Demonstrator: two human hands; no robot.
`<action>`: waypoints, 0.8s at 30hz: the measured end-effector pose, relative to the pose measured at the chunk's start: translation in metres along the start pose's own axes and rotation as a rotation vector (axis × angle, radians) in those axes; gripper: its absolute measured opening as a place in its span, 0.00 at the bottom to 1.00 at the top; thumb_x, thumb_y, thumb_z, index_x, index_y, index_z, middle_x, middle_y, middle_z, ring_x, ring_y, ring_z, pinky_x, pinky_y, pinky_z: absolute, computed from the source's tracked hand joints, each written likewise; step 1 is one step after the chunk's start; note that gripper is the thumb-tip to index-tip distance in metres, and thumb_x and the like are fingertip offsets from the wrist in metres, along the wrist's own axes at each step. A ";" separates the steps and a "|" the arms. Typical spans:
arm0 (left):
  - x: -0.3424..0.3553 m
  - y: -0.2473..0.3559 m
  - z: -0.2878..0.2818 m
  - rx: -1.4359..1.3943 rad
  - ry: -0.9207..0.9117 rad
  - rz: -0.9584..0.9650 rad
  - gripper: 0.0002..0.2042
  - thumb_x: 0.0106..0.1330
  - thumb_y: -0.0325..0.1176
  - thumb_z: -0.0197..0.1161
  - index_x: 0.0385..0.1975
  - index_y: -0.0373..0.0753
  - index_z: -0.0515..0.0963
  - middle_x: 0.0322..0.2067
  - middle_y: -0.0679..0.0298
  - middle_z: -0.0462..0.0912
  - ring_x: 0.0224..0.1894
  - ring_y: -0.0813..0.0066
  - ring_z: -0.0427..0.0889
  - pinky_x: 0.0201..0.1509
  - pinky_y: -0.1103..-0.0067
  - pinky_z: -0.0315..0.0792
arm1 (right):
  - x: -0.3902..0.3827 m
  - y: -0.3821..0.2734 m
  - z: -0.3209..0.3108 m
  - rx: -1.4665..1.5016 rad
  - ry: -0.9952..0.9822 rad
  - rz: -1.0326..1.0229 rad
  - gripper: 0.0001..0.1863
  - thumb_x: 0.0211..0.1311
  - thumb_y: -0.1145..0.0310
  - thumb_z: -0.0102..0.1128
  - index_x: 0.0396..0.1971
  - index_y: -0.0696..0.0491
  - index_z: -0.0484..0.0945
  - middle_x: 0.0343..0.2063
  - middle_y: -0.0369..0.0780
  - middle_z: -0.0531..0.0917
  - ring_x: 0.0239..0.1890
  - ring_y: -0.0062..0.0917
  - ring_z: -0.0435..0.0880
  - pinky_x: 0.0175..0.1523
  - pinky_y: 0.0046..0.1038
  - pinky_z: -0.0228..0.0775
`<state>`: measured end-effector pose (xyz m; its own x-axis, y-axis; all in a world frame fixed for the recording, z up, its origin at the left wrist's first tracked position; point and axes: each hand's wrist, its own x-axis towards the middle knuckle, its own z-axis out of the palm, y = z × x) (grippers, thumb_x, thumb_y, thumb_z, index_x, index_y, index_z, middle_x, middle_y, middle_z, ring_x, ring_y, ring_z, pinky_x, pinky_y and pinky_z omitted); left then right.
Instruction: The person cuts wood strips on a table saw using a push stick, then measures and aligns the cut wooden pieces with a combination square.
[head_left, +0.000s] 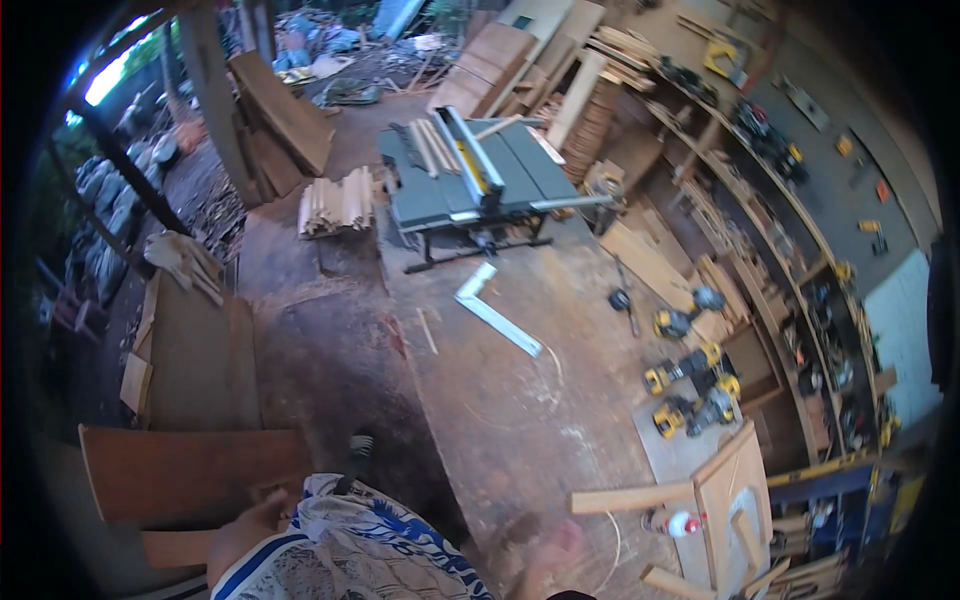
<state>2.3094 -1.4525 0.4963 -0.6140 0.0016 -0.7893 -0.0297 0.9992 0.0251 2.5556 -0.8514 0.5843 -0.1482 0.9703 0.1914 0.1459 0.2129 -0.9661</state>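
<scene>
My right hand (550, 550) is smeared by motion over the near part of the wooden workbench (500, 430). Its fingers cannot be made out, nor whether it holds anything. At the lower left, my left hand (268, 508) is beside a reddish-brown board (190, 470); its fingers are mostly hidden and dim. To the right of my right hand lies a light wooden strip (632, 498), joined or touching an angled wooden frame (728, 490). A small white bottle with a red cap (682, 523) stands by the frame. Farther up the bench rests a metal square (500, 318).
A table saw (470, 180) stands at the far end, with wooden strips on it. Cordless power tools (700, 400) lie on the bench's right side. Shelves (770, 270) line the right wall. Bundled wood pieces (337, 203) and leaning boards (285, 120) are at the far left.
</scene>
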 end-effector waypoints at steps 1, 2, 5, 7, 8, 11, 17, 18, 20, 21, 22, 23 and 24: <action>0.002 -0.021 0.015 -0.135 -0.042 -0.031 0.18 0.59 0.45 0.61 0.44 0.42 0.84 0.42 0.51 0.87 0.48 0.52 0.86 0.48 0.64 0.80 | -0.033 -0.066 0.087 0.063 -0.260 0.159 0.09 0.66 0.76 0.61 0.45 0.57 0.79 0.37 0.37 0.81 0.39 0.21 0.80 0.45 0.24 0.74; 0.011 -0.036 0.017 -0.239 -0.071 -0.035 0.18 0.59 0.45 0.61 0.44 0.42 0.84 0.42 0.51 0.87 0.48 0.52 0.86 0.48 0.64 0.79 | -0.054 -0.108 0.149 0.034 -0.736 0.173 0.14 0.66 0.72 0.63 0.51 0.55 0.78 0.39 0.38 0.83 0.39 0.21 0.81 0.45 0.24 0.75; 0.056 -0.078 0.000 -0.472 -0.088 -0.011 0.18 0.60 0.45 0.61 0.45 0.42 0.84 0.42 0.51 0.87 0.48 0.52 0.86 0.49 0.64 0.79 | -0.098 -0.194 0.311 -0.291 -1.825 -0.305 0.25 0.67 0.57 0.63 0.61 0.49 0.75 0.47 0.45 0.85 0.43 0.33 0.85 0.51 0.33 0.77; 0.098 -0.106 -0.023 -0.616 -0.071 0.023 0.19 0.60 0.46 0.61 0.45 0.42 0.84 0.42 0.51 0.87 0.48 0.52 0.86 0.49 0.64 0.79 | -0.128 -0.214 0.414 -0.538 -1.998 -0.580 0.27 0.66 0.54 0.61 0.61 0.49 0.75 0.51 0.46 0.84 0.49 0.40 0.84 0.55 0.37 0.75; 0.121 -0.124 -0.039 -0.659 -0.049 0.050 0.19 0.60 0.46 0.61 0.45 0.42 0.84 0.42 0.51 0.87 0.48 0.51 0.86 0.49 0.64 0.79 | -0.138 -0.229 0.457 -0.635 -1.931 -0.629 0.27 0.65 0.54 0.60 0.61 0.47 0.75 0.51 0.47 0.83 0.51 0.42 0.83 0.56 0.40 0.74; 0.218 -0.163 -0.119 -0.690 0.048 0.221 0.19 0.60 0.46 0.61 0.46 0.43 0.84 0.42 0.50 0.87 0.48 0.51 0.86 0.49 0.63 0.79 | -0.141 -0.243 0.581 -0.385 -1.612 -0.617 0.25 0.63 0.54 0.61 0.59 0.47 0.77 0.49 0.48 0.85 0.52 0.42 0.84 0.56 0.42 0.75; 0.360 -0.151 -0.386 -0.317 0.058 0.084 0.23 0.69 0.52 0.52 0.56 0.45 0.80 0.59 0.52 0.79 0.63 0.54 0.76 0.62 0.62 0.72 | -0.142 -0.274 0.785 -0.673 -1.363 -0.308 0.22 0.60 0.60 0.66 0.54 0.48 0.81 0.42 0.45 0.88 0.47 0.37 0.87 0.51 0.36 0.79; 0.369 -0.149 -0.437 -0.409 0.104 0.139 0.24 0.69 0.52 0.53 0.56 0.44 0.80 0.57 0.52 0.80 0.61 0.52 0.77 0.61 0.63 0.73 | -0.141 -0.269 0.815 -0.666 -1.375 -0.293 0.22 0.60 0.60 0.66 0.54 0.48 0.81 0.42 0.45 0.88 0.47 0.37 0.87 0.51 0.36 0.79; 0.414 -0.163 -0.518 -0.512 0.161 0.172 0.24 0.69 0.52 0.53 0.56 0.44 0.80 0.55 0.52 0.82 0.59 0.50 0.78 0.61 0.63 0.73 | -0.149 -0.256 0.892 -0.899 -1.595 -0.406 0.24 0.59 0.56 0.65 0.54 0.47 0.81 0.46 0.46 0.87 0.50 0.42 0.85 0.55 0.39 0.77; 0.440 -0.173 -0.556 -0.593 0.239 0.243 0.23 0.69 0.52 0.55 0.55 0.43 0.80 0.53 0.52 0.83 0.57 0.50 0.80 0.60 0.64 0.74 | -0.160 -0.251 0.941 -0.888 -1.617 -0.410 0.24 0.59 0.56 0.65 0.54 0.47 0.81 0.46 0.46 0.87 0.50 0.42 0.85 0.55 0.39 0.77; 0.463 -0.179 -0.594 -0.667 0.314 0.325 0.22 0.68 0.51 0.56 0.53 0.43 0.81 0.51 0.52 0.84 0.55 0.50 0.81 0.60 0.65 0.74 | -0.167 -0.250 0.988 -0.908 -1.668 -0.418 0.25 0.58 0.54 0.65 0.55 0.47 0.81 0.47 0.47 0.86 0.52 0.43 0.84 0.57 0.40 0.76; 0.481 -0.185 -0.625 -0.668 0.313 0.313 0.22 0.68 0.51 0.56 0.53 0.43 0.81 0.51 0.52 0.84 0.55 0.50 0.81 0.60 0.65 0.74 | -0.175 -0.249 1.037 -0.929 -1.720 -0.427 0.25 0.58 0.53 0.64 0.55 0.46 0.81 0.49 0.48 0.85 0.54 0.44 0.82 0.59 0.41 0.74; 0.496 -0.193 -0.663 -0.773 0.326 0.239 0.22 0.68 0.50 0.58 0.53 0.42 0.81 0.50 0.53 0.85 0.54 0.53 0.83 0.58 0.67 0.75 | -0.187 -0.249 1.094 -0.986 -1.750 -0.441 0.25 0.58 0.53 0.64 0.54 0.47 0.81 0.50 0.48 0.84 0.55 0.43 0.82 0.59 0.42 0.73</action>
<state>1.4874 -1.6703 0.5065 -0.8635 0.0787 -0.4981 -0.3258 0.6667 0.6703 1.4767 -1.2120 0.5999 -0.8049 -0.1424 -0.5761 0.1234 0.9094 -0.3971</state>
